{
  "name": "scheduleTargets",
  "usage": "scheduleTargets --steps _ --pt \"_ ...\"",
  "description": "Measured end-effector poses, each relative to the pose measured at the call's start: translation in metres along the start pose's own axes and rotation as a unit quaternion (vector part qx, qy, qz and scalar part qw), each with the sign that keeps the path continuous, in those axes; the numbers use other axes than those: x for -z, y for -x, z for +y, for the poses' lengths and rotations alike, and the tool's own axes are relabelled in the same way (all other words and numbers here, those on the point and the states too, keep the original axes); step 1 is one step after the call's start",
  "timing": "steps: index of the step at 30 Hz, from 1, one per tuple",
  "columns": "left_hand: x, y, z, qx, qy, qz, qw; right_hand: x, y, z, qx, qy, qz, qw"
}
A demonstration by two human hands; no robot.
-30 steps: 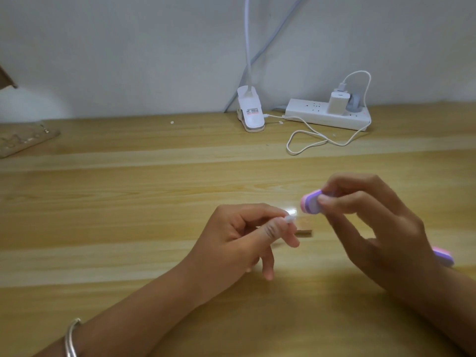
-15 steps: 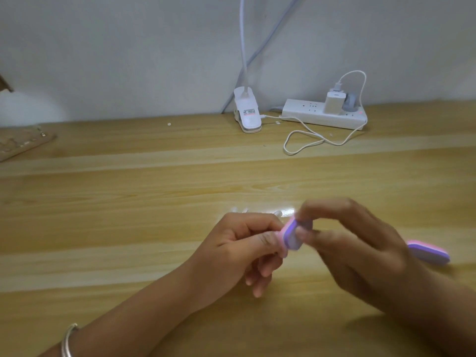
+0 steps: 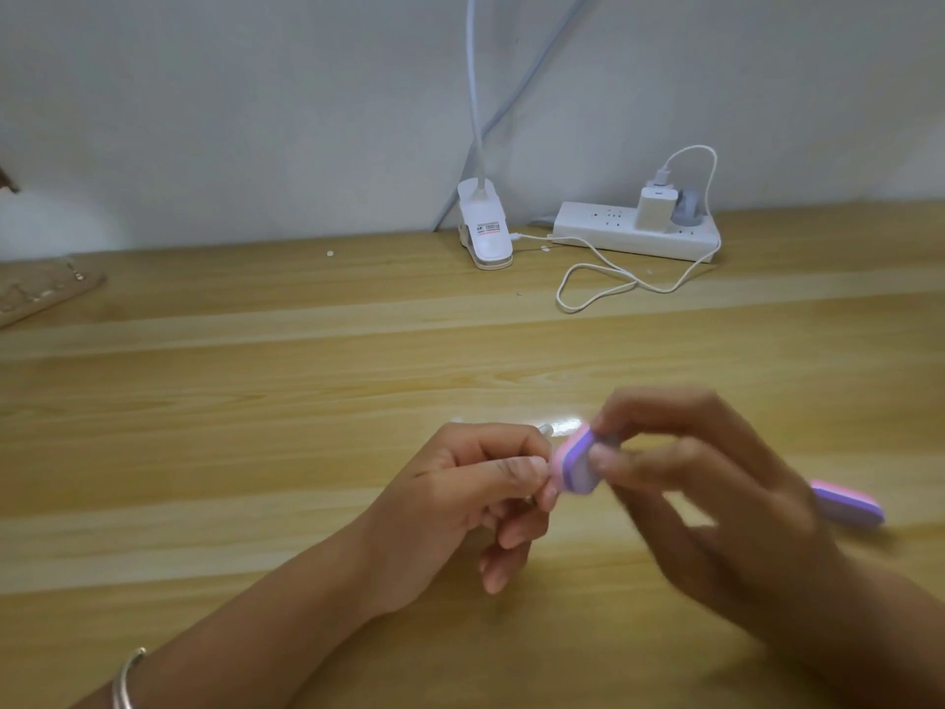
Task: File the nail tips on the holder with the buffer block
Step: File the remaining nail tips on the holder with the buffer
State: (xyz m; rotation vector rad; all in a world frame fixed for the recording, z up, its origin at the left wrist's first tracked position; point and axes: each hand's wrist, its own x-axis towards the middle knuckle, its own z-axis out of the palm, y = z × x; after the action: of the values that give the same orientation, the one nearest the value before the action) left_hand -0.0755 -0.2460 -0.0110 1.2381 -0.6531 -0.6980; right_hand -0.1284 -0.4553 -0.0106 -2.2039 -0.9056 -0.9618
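Observation:
My left hand (image 3: 460, 504) pinches a small nail tip holder between thumb and forefinger; only a pale end of the nail tip (image 3: 544, 429) shows above the knuckles. My right hand (image 3: 705, 498) grips a pink, purple and white buffer block (image 3: 575, 465) by its end. The block's pink face lies against my left thumb tip and the hidden nail tip. The right hand is blurred by motion.
A second pink and purple buffer block (image 3: 849, 506) lies on the wooden table (image 3: 255, 401) behind my right wrist. At the back stand a white clip lamp base (image 3: 486, 232), a white power strip (image 3: 634, 232) with a charger, and a looped white cable (image 3: 598, 284). A wooden board (image 3: 41, 291) lies far left.
My right hand has brought the buffer block down and left until it meets the nail tip in my left hand. The left hand has dropped slightly.

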Motion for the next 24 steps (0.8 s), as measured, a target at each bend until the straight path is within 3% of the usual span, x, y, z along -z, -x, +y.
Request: scheduleTargets --steps 4,8,11,14,16,18,20,22,24 --pt "-0.002 0.001 -0.001 -0.007 -0.024 0.010 1.000 -0.004 0.003 0.002 0.039 0.008 -0.033 0.999" --pt "-0.004 0.002 0.001 -0.049 -0.053 0.031 0.997 0.009 -0.002 0.032 -0.098 0.098 0.029 0.990" --pt "-0.006 0.002 0.000 -0.073 -0.085 0.066 0.992 0.010 0.002 0.044 -0.221 0.160 -0.022 0.962" --pt "-0.006 0.001 -0.001 -0.081 -0.102 0.085 0.988 0.007 0.003 0.042 -0.261 0.212 -0.102 0.936" --pt "-0.006 0.001 -0.002 -0.086 -0.113 0.096 0.985 0.007 0.000 0.038 -0.251 0.223 -0.095 0.937" --pt "-0.007 0.000 -0.004 -0.088 -0.131 0.109 0.982 0.009 -0.003 0.032 -0.221 0.188 -0.051 0.956" --pt "-0.007 -0.001 -0.006 -0.088 -0.145 0.116 0.979 0.011 -0.007 0.020 -0.206 0.058 -0.026 0.976" --pt "-0.007 -0.002 -0.006 -0.095 -0.154 0.115 0.977 0.009 -0.010 0.007 -0.184 -0.053 -0.048 0.980" --pt "-0.007 -0.001 -0.006 -0.106 -0.154 0.113 0.976 0.006 -0.009 0.002 -0.166 -0.080 -0.072 0.980"
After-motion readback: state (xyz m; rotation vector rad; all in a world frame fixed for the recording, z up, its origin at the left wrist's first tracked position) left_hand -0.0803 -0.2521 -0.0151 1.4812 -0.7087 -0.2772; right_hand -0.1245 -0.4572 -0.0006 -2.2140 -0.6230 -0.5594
